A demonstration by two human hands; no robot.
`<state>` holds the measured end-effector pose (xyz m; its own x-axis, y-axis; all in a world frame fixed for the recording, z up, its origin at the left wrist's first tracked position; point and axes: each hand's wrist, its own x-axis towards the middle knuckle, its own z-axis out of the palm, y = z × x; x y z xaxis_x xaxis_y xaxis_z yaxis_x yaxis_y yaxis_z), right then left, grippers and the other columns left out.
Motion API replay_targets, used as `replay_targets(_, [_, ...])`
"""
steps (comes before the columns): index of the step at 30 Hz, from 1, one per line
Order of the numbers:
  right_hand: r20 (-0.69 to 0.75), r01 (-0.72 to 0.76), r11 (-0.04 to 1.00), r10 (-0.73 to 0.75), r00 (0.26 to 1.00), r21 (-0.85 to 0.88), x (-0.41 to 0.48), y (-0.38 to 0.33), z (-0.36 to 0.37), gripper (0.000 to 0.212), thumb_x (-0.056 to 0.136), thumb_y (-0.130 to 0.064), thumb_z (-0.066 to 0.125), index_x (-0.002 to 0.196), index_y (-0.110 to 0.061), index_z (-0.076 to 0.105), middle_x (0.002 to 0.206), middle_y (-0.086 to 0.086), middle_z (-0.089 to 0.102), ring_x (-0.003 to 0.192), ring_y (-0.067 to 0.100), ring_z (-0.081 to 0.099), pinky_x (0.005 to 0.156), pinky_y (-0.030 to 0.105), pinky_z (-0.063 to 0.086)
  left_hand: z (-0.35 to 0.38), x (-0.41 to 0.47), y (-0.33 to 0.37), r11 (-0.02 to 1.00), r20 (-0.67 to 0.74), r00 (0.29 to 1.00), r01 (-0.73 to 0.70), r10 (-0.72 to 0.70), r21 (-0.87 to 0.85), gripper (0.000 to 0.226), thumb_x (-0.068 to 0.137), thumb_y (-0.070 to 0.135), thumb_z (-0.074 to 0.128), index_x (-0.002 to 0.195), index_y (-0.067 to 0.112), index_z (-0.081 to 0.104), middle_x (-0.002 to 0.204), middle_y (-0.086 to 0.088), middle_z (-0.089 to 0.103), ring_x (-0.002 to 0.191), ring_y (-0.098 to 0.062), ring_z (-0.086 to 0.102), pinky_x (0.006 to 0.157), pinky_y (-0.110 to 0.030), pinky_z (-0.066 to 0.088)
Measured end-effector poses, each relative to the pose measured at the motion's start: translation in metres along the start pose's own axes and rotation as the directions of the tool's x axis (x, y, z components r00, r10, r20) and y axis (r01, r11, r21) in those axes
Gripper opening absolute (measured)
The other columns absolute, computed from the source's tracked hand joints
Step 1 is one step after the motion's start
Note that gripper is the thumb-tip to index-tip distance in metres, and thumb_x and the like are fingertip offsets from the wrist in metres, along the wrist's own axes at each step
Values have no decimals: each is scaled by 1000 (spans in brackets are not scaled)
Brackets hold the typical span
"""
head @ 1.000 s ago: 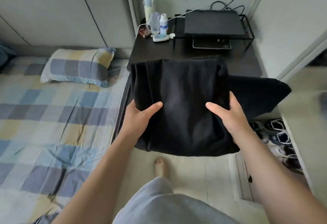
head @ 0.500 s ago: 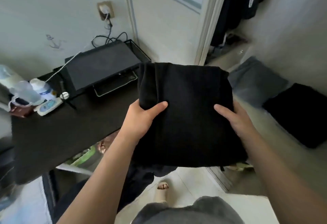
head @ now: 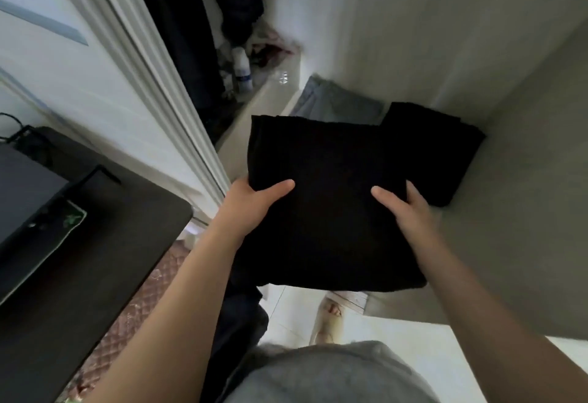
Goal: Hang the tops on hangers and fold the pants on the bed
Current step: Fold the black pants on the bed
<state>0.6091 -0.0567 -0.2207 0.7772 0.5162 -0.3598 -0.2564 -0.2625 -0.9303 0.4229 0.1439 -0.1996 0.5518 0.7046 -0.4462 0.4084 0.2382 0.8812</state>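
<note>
The left hand and right hand each grip a side of the folded black pants, thumbs on top, over a shelf holding a grey garment and a black garment.

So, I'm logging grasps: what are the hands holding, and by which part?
Both hold the folded black fabric garment: left hand grips its left edge, right hand its right edge, thumbs on top.
</note>
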Motion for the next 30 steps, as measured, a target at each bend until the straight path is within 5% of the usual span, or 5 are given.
replay_targets(11, [-136, -61, 995, 72, 988, 78, 103, -9, 9, 67, 80, -45, 79, 140, -36, 50, 125, -13, 64, 112, 9, 63, 98, 38, 53, 47, 145, 30, 998, -28, 1000, 10, -8, 62, 28, 76, 37, 86, 96, 33, 67, 80, 24, 74, 73, 6, 70, 57, -10, 52])
replay_targets(15, [-171, -135, 977, 163, 972, 165, 152, -2, 24, 83, 80, -44, 80, 151, -32, 38, 141, -5, 55, 125, 17, 57, 107, 45, 48, 54, 209, 38, 992, 0, 1000, -17, 18, 124, 32, 79, 33, 85, 106, 30, 68, 91, 17, 73, 81, 1, 70, 70, -16, 53])
replay_targets(21, [-194, -166, 980, 184, 964, 107, 251, 3, 36, 52, 78, -42, 81, 124, -34, 57, 115, -5, 70, 104, 18, 69, 94, 46, 57, 67, 325, 51, 988, 80, 996, -48, 37, 145, 20, 78, 32, 85, 90, 33, 69, 81, 20, 75, 79, 0, 72, 69, -16, 54])
replay_targets(27, [-271, -187, 981, 170, 947, -40, 361, 6, 44, 62, 85, -40, 77, 135, -24, 46, 113, -5, 63, 108, 24, 66, 90, 40, 56, 97, 430, 60, 946, 48, 986, -166, 159, 278, 47, 82, 36, 82, 121, 17, 66, 111, 4, 73, 102, -14, 70, 95, -36, 56])
replay_targets(30, [-279, -252, 926, 172, 945, -281, 394, 9, 49, 92, 89, -40, 72, 157, -20, 14, 148, 8, 44, 136, 33, 45, 109, 45, 43, 115, 451, 51, 837, -61, 956, -218, 285, 501, 73, 86, 37, 74, 148, 19, 40, 140, -6, 57, 127, -28, 55, 106, -41, 45])
